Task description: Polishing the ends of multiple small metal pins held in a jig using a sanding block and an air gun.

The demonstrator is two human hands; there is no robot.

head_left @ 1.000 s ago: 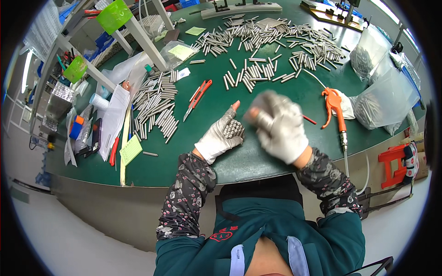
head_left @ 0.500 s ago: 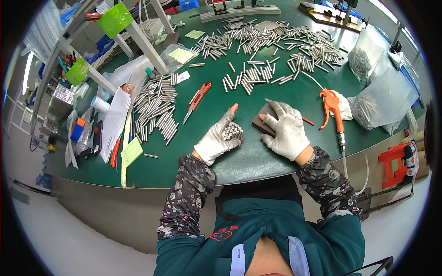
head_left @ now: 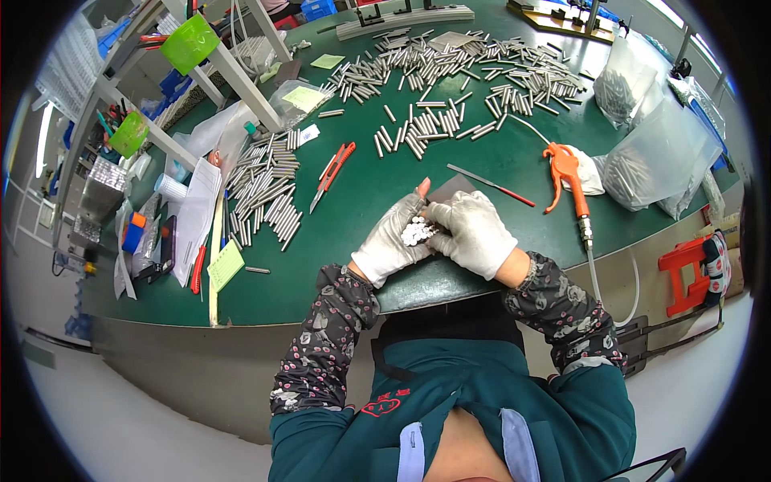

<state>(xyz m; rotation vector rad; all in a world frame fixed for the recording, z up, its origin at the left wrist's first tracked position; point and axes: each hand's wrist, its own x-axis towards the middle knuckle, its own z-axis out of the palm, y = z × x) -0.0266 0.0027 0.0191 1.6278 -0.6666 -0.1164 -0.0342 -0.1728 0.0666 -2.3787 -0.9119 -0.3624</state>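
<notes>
My left hand (head_left: pixel 389 247), in a white glove with a bare thumb tip, is closed round a bundle of short metal pins (head_left: pixel 417 232), whose round ends face up and shine brightly. My gloved right hand (head_left: pixel 475 234) meets it from the right. Its fingers are bent together against the bundle's edge; what they pinch, if anything, is hidden. Just beyond the right hand lies a dark grey-brown block (head_left: pixel 451 188), partly covered by the fingers. A slim file (head_left: pixel 494 186) with a red handle rests on the green table behind that hand.
Loose metal pins (head_left: pixel 430 128) spread across the far table, with another pile (head_left: pixel 265 185) at left. An orange-red cutter (head_left: pixel 332 177) lies between. At right are an orange air gun (head_left: pixel 567 170) with its hose and clear bags (head_left: pixel 654 161) of pins. Papers (head_left: pixel 197 209) and a shelf frame stand left.
My right hand has left the dark block and moved left to the pin bundle. The file, mostly covered before, now shows fully. The whole view has shifted slightly.
</notes>
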